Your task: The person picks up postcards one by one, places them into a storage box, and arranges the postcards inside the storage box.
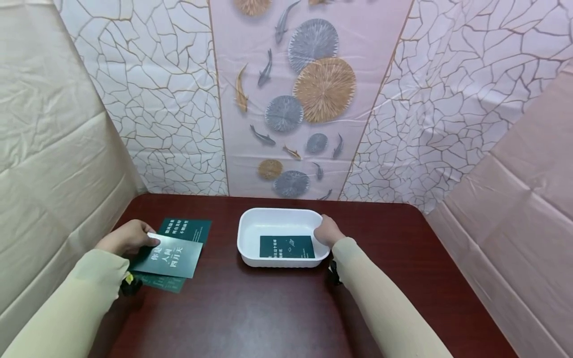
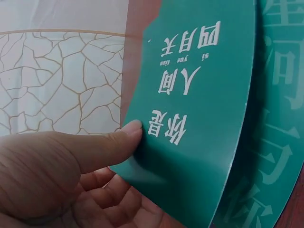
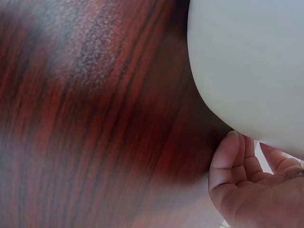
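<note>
My left hand (image 1: 127, 237) pinches a green card (image 1: 176, 257) by its edge, the thumb lying on the printed face. White Chinese characters run across this card (image 2: 199, 95) in the left wrist view. Beneath it, other green cards show partly: one printed card (image 1: 190, 230) behind and another card (image 1: 165, 283) in front. My right hand (image 1: 329, 231) grips the right end of a white tray (image 1: 277, 223). The right wrist view has those fingers (image 3: 223, 161) curled at the underside of the tray (image 3: 251, 66). Inside the tray lies a dark green card (image 1: 288, 247), flat.
Everything stands on a dark red wood-grain table (image 1: 233, 308). A patterned cloth (image 1: 179, 99) hangs behind its far edge, and beige cloth walls (image 1: 49, 149) rise at both sides. A dark band (image 1: 131, 284) with a yellow spot sits at the left wrist.
</note>
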### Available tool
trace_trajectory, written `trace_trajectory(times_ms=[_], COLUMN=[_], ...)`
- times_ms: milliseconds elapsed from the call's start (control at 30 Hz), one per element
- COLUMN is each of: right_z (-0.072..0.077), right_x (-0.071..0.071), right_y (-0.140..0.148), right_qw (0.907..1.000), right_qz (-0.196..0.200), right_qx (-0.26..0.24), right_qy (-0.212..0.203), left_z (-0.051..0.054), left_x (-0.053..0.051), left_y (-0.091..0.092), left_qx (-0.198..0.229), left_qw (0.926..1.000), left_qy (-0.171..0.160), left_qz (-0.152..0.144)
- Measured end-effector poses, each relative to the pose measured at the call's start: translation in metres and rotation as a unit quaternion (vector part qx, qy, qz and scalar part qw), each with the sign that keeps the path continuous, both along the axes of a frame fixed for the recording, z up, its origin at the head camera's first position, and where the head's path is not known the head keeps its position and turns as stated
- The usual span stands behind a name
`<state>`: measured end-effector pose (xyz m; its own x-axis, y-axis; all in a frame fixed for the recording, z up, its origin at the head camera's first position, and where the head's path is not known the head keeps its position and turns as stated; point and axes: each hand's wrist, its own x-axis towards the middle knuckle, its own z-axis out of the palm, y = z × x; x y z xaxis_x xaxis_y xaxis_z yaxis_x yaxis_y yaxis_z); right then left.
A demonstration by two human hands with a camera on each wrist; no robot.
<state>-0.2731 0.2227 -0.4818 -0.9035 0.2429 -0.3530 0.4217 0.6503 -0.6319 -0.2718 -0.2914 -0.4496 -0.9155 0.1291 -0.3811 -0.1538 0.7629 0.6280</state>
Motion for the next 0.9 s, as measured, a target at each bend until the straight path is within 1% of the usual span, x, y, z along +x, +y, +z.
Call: trace_trajectory(times_ms=[133,200,300,433,533,600,733,800,900], right_z=[0.001,0.001,0.002,0.004,0.004,0.003,0.002,0.001,0.000], right_x=[0.001,0.001,0.001,0.001,0.001,0.002,0.002,0.002,0.002], right_y=[0.000,0.000,0.000,-0.001,-0.002,-0.002,-0.001,-0.001,-0.001], right_qw=[1.0000,1.0000,1.0000,1.0000,1.0000,0.9999,0.9999,0.9999,0.9998], right_qz=[-0.001,0.002,0.005,0.002,0.006,0.009,0.008,0.010,0.013], right_qx=[-0.001,-0.001,0.002,0.006,0.005,0.005,0.008,0.011,0.012], right_qy=[0.003,0.003,0.004,0.005,0.004,0.004,0.005,0.007,0.008], left_z=[-0.002,-0.002,-0.002,-0.002,-0.002,-0.001,0.005,0.008,0.011], left_x=[0.001,0.002,0.004,0.004,0.003,0.002,0.000,0.000,0.000], left_y=[-0.001,-0.001,-0.001,0.001,0.004,0.006,0.015,0.022,0.033], left_qx=[0.026,0.051,0.092,0.146,0.187,0.207,0.244,0.255,0.262], left_qw=[0.9996,0.9986,0.9956,0.9889,0.9820,0.9781,0.9698,0.9668,0.9650], left_qy=[-0.010,-0.016,-0.017,-0.019,-0.026,-0.023,-0.013,-0.009,-0.004], left_qz=[0.003,0.002,-0.008,-0.019,-0.014,-0.011,-0.005,-0.001,0.011])
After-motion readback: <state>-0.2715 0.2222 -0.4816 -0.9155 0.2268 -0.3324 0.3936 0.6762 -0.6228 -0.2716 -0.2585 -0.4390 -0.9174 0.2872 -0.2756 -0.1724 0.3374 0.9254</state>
